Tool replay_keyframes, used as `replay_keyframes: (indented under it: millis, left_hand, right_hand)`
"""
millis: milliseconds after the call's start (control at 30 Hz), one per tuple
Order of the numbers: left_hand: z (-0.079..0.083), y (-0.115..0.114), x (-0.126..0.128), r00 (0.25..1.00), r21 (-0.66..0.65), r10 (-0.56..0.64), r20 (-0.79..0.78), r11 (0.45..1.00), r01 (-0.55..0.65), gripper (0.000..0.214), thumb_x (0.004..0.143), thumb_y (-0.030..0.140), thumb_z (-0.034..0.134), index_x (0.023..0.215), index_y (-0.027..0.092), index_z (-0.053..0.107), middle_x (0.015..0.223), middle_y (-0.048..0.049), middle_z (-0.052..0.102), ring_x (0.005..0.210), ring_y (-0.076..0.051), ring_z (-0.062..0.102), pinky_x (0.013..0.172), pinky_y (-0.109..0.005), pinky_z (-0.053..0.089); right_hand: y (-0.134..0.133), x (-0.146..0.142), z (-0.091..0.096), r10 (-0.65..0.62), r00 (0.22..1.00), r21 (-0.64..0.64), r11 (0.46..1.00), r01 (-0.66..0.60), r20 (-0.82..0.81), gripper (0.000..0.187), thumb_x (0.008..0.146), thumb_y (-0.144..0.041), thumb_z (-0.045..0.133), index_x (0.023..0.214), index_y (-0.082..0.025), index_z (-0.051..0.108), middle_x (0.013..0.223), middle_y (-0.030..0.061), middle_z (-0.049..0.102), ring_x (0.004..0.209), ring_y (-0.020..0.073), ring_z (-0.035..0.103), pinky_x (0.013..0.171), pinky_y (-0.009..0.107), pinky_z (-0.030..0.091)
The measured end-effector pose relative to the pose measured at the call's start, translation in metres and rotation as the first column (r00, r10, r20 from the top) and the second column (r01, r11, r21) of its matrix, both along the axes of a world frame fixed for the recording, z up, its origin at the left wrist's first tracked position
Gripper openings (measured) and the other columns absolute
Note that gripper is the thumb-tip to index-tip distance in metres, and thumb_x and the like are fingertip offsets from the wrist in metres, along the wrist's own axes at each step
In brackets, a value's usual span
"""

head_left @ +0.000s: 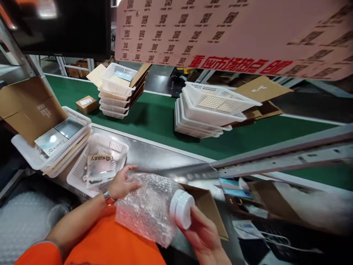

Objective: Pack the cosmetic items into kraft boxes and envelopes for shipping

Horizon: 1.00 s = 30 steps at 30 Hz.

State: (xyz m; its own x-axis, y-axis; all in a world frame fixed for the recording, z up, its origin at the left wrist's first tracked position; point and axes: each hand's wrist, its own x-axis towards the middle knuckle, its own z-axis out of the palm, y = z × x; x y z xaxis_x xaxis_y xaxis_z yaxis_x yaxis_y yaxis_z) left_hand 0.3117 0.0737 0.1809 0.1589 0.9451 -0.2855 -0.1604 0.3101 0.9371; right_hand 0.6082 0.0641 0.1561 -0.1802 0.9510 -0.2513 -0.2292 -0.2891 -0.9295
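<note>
A clear bubble-wrap bag [149,206] lies across my front, above my orange shirt. My left hand [122,186] grips its left edge, with the thumb on top and some fingers hidden behind the plastic. At the bag's right end, my right hand [202,228] is closed around a white round jar [184,209] with a wide lid-like rim, tilted on its side. The jar touches the bubble wrap; whether part of it sits inside is unclear. Just left of my left hand, a white basket [75,175] holds a clear pouch [100,167] printed "beauty".
Stacked baskets [52,163] with boxes stand at left. Two basket stacks [114,101] [204,114] and a small carton [86,105] rest on the green conveyor [154,114]. A metal rail [281,154] crosses at right. Beneath my right hand is an open cardboard box [205,202].
</note>
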Motion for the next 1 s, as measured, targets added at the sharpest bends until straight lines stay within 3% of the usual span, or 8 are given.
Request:
replay_keyframes:
  millis: [133,200,333,467,600,767,867,1000]
  left_hand:
    - [-0.004,0.001,-0.014,0.868,0.287,0.341,-0.36,0.926,-0.245,0.058,0.085,0.037,0.083,0.137,0.021,0.064,0.105,-0.0104,0.072,0.094,-0.024,0.069,0.088,-0.041,0.058]
    - [0.006,-0.007,-0.006,0.822,0.49,0.408,-0.397,0.852,-0.186,0.031,0.093,0.035,0.074,0.123,0.025,0.072,0.112,-0.0121,0.072,0.104,-0.026,0.068,0.098,-0.043,0.057]
    - [0.019,-0.024,0.019,0.908,0.515,0.188,-0.374,0.857,0.034,0.029,0.101,0.037,0.065,0.123,0.026,0.078,0.108,-0.0112,0.077,0.099,-0.025,0.072,0.092,-0.038,0.058]
    - [0.01,-0.027,0.03,0.945,0.421,0.125,-0.303,0.907,0.015,0.037,0.101,0.047,0.064,0.12,0.022,0.083,0.103,-0.0114,0.081,0.092,-0.026,0.074,0.087,-0.037,0.059]
    - [0.0,-0.026,0.026,0.967,0.475,0.076,-0.245,0.878,0.051,0.047,0.105,0.055,0.055,0.103,0.02,0.086,0.102,-0.0119,0.081,0.093,-0.025,0.074,0.09,-0.037,0.059]
    - [-0.003,-0.017,0.017,0.916,0.452,0.267,-0.3,0.885,-0.11,0.051,0.103,0.061,0.056,0.087,0.02,0.083,0.091,-0.0073,0.072,0.084,-0.021,0.067,0.077,-0.031,0.055]
    - [-0.003,-0.009,0.015,0.909,0.459,0.284,-0.306,0.88,-0.12,0.052,0.101,0.062,0.057,0.084,0.02,0.082,0.086,-0.0051,0.066,0.079,-0.019,0.063,0.072,-0.03,0.051]
    - [0.002,-0.004,0.023,0.92,0.458,0.236,-0.314,0.886,-0.071,0.056,0.101,0.063,0.058,0.07,0.02,0.074,0.074,-0.0026,0.06,0.072,-0.018,0.058,0.07,-0.03,0.048]
  right_hand:
    - [0.0,-0.01,0.014,-0.166,0.981,-0.16,0.976,0.149,-0.102,0.042,0.064,-0.054,0.097,0.095,-0.029,0.082,0.095,0.0083,0.083,0.08,0.0295,0.078,0.078,0.049,0.068]
    - [0.001,-0.027,0.026,-0.155,0.982,-0.136,0.981,0.14,-0.106,0.045,0.068,-0.048,0.096,0.104,-0.027,0.081,0.104,0.0086,0.083,0.09,0.0287,0.079,0.083,0.045,0.067]
    - [-0.004,-0.061,0.039,-0.029,0.984,-0.094,0.995,0.013,-0.176,0.041,0.072,-0.052,0.094,0.099,-0.024,0.081,0.092,0.0069,0.082,0.079,0.024,0.076,0.074,0.036,0.065]
    - [-0.012,-0.078,0.036,0.104,0.947,-0.136,0.979,-0.152,-0.305,0.04,0.069,-0.051,0.097,0.09,-0.021,0.081,0.078,0.0049,0.077,0.067,0.0186,0.068,0.065,0.029,0.057]
    - [-0.014,-0.083,0.036,0.099,0.931,-0.123,0.981,-0.151,-0.352,0.043,0.063,-0.046,0.101,0.088,-0.017,0.082,0.084,0.0069,0.079,0.07,0.0168,0.067,0.067,0.027,0.055]
    - [-0.007,-0.07,0.044,-0.155,0.944,-0.085,0.987,0.136,-0.291,0.045,0.062,-0.052,0.101,0.089,-0.02,0.081,0.084,0.0045,0.08,0.073,0.0193,0.07,0.073,0.032,0.059]
    - [-0.003,-0.061,0.041,-0.373,0.921,0.039,0.925,0.379,-0.115,0.047,0.065,-0.056,0.098,0.091,-0.022,0.079,0.087,0.0041,0.079,0.079,0.0214,0.07,0.076,0.034,0.06]
    - [-0.007,-0.06,0.028,-0.559,0.803,0.365,0.806,0.466,0.208,0.041,0.076,-0.058,0.089,0.092,-0.023,0.075,0.094,0.0047,0.075,0.089,0.0241,0.069,0.083,0.038,0.059]
